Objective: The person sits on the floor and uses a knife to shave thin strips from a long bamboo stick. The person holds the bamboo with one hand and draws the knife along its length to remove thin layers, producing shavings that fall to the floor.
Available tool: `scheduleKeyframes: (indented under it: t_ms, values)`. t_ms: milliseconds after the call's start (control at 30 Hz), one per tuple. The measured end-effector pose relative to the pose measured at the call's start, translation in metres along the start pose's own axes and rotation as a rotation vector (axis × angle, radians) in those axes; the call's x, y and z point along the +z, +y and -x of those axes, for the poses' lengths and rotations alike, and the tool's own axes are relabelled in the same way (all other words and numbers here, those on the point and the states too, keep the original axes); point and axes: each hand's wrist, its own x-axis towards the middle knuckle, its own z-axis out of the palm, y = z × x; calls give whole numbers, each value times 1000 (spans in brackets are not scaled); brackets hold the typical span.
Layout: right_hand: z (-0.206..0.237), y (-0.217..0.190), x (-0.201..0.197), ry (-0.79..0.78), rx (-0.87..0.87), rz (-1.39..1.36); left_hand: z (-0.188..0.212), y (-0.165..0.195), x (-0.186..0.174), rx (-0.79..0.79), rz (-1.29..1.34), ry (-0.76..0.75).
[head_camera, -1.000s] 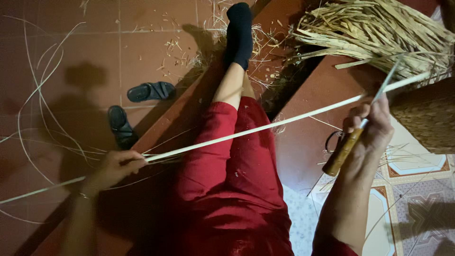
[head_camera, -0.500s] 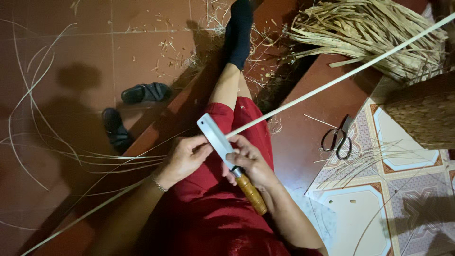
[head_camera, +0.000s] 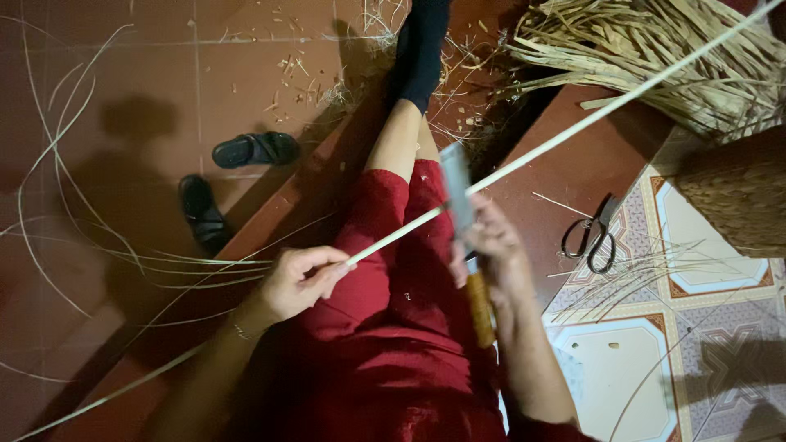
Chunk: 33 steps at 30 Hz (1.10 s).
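Cane: long pale cane (head_camera: 573,131) runs slantwise from the floor's lower left, over the red-trousered lap, to the upper right edge of view; it crosses the knife blade above the thigh.
Left hand: left hand (head_camera: 299,282) is closed in a pinch, thumb and fingers on the cane, low on the lap's left side.
Right hand: right hand (head_camera: 491,245) is wrapped around the knife (head_camera: 467,237), wooden handle pointing down, blade upward and meeting the cane; the grip is partly blurred.
Handling: cane looks light, springy and smooth, stiff enough to span the lap unsupported yet likely to flex and slip; best held close on either side of the blade, as judged from its thinness.
Floor, left: two dark sandals (head_camera: 237,176) lie on red tiles among thin curled strips (head_camera: 57,188).
Floor, right: black scissors (head_camera: 591,237) lie near the patterned tiles' edge; a heap of dry fibre (head_camera: 655,49) fills the upper right corner, with a woven basket (head_camera: 741,192) just below it.
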Motion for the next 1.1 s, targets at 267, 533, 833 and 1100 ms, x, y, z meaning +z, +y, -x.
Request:
scheduleKeyframes:
  t_ms: [267,533,833,1100]
  values:
    - [14,43,51,-252,249,45,-9,26,22,127,-144,105]
    - [17,29,38,-221,183,23,5,28,17,127,-104,63]
    - [19,22,27,-165,126,-26,21,23,9,97,-55,78]
    - [18,8,14,-133,55,-14,37,18,-3,127,-212,154]
